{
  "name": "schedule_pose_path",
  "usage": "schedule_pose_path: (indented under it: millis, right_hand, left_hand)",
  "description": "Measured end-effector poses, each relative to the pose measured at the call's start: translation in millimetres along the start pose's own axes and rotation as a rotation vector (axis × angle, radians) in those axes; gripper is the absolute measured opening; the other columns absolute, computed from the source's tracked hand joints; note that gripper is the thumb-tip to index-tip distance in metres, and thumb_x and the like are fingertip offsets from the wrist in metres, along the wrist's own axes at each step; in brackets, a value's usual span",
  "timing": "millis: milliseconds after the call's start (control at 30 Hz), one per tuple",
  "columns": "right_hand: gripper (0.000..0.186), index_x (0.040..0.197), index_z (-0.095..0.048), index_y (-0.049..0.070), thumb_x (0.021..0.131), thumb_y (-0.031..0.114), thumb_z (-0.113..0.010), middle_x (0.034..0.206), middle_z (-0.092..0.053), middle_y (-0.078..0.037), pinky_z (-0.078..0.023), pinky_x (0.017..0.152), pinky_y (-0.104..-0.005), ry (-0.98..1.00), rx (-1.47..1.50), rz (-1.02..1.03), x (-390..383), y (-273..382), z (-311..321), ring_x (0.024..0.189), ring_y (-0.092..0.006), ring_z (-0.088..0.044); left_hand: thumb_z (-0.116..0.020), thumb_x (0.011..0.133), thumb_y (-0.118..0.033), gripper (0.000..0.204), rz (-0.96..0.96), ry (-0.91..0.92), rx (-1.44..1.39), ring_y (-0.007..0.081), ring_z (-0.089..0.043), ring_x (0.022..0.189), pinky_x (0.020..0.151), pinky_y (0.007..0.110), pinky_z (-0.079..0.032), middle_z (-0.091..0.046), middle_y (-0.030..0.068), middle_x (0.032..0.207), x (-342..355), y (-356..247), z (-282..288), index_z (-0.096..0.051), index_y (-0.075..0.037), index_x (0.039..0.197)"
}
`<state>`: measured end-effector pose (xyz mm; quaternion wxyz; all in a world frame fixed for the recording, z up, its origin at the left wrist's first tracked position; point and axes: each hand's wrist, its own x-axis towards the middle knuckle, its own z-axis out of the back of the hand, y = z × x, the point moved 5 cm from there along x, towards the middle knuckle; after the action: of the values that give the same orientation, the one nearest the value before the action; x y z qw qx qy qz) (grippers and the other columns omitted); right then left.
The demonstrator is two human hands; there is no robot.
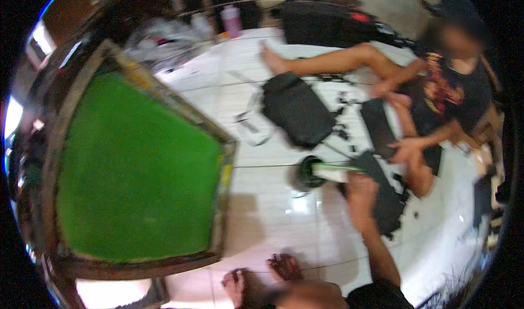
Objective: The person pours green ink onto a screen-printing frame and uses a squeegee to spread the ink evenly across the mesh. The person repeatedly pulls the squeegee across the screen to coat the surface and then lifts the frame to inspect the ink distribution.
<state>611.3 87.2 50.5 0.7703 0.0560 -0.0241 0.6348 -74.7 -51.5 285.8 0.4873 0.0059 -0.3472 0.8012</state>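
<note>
Pale strip (pixel 334 172), flat, green along its upper edge — located right of centre above a tiled floor (pixel 256 211), its left end overlapping a dark round tub (pixel 305 182); whether inserted or resting across, cannot tell. Right hand (pixel 362 192): fingers curled closed about the strip's right end, blurred; left hand: out of view, its state cannot be told. Black panel (pixel 385 205), ragged at its lower right edge, lying beneath and beside the right hand. Second black panel (pixel 376 122), next to a seated co-worker (pixel 456 96), whose near hand is spread. Black scraps (pixel 342 130) and a black bag (pixel 297 110) bounding the room above the tub. Green board (pixel 142 172) in a worn wooden frame (pixel 220 216) at left; floor between its right edge and the tub gives room for moving. Markings: yellow patches along the frame, a reddish shirt print (pixel 443 88) — both too blurred to read.
</note>
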Motion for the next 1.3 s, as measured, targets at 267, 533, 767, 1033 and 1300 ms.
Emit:
schedule_pose_path:
  millis: [267,533,767,1033,1300]
  right_hand:
    - [0.018,0.107,-0.066,0.003,0.089,0.005,-0.062,0.098,-0.065,-0.014,-0.048,0.083,-0.0424,-0.025,0.974,0.327,-2.3,118.7,51.4,0.093,-0.0327,-0.059]
    - [0.019,0.108,-0.065,0.002,0.092,0.007,-0.058,0.099,-0.064,-0.015,-0.046,0.085,-0.0461,-0.128,0.935,0.69,91.6,332.1,-47.3,0.094,-0.0357,-0.058]
    - [0.019,0.106,-0.065,0.003,0.09,0.01,-0.057,0.099,-0.064,-0.013,-0.045,0.085,-0.0457,-0.181,0.844,0.744,110.4,371.2,-100.1,0.095,-0.0331,-0.059]
    - [0.022,0.106,-0.065,0.005,0.086,0.008,-0.058,0.098,-0.062,-0.01,-0.048,0.082,-0.0449,0.1,0.835,0.993,79.2,364.3,-111.8,0.097,-0.0294,-0.059]
    - [0.045,0.128,-0.06,0.01,0.082,0.013,-0.059,0.123,-0.059,-0.007,-0.047,0.089,-0.0486,0.34,0.593,1.192,-84.0,321.1,-102.4,0.11,-0.0276,-0.055]
  left_hand:
    - [-0.057,0.099,-0.042,0.057,0.244,-0.058,-0.223,0.0147,-0.054,0.057,0.049,0.03,-0.044,-0.063,0.0104,0.091,-29.7,52.2,37.1,-0.043,-0.003,0.138]
    - [-0.053,0.103,-0.036,0.048,0.441,-0.199,-0.404,0.0104,-0.051,0.054,0.044,0.026,-0.039,-0.063,0.0066,0.091,-86.3,91.1,76.7,-0.043,-0.005,0.139]
    - [-0.059,0.1,-0.034,0.054,0.468,0.047,-0.383,0.0188,-0.064,0.082,0.052,0.033,-0.05,-0.064,0.0097,0.109,-100.5,113.3,87.9,-0.04,-0.005,0.141]
    - [-0.058,0.1,-0.034,0.054,0.52,-0.039,-0.37,0.0208,-0.063,0.089,0.055,0.035,-0.052,-0.061,0.0111,0.117,-104.0,124.6,79.8,-0.04,-0.004,0.142]
    - [-0.058,0.1,-0.034,0.055,0.53,-0.088,-0.33,0.0213,-0.063,0.091,0.055,0.036,-0.052,-0.06,0.0115,0.119,-104.6,130.7,77.2,-0.04,-0.004,0.143]
